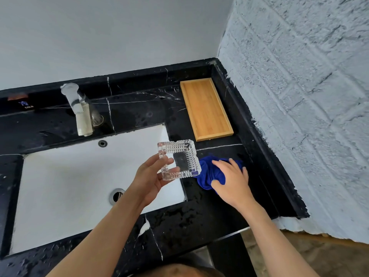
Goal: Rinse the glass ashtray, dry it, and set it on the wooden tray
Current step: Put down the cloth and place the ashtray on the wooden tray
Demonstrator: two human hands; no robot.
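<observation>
My left hand held the square cut-glass ashtray by its near-left corner, thumb on the upper face and fingers curled under it, so the grip was closed firmly on the glass. The ashtray was off the counter, tilted with its open face toward me, above the right edge of the white sink basin where the basin meets the black marble countertop.

My right hand lay palm down on the crumpled blue cloth, which sat on the countertop just right of the sink. The fingers were spread and bent over the fabric with the thumb pressed into its near fold. I could not tell whether the cloth was truly gripped or only pressed flat. The far-right corner of the ashtray overlapped the cloth's left edge in the view.

The wooden tray stood farther back on the counter, near the corner by the rough painted wall, well apart from both hands. The chrome faucet stood behind the basin to the left. Water drops speckled the marble around the sink.
</observation>
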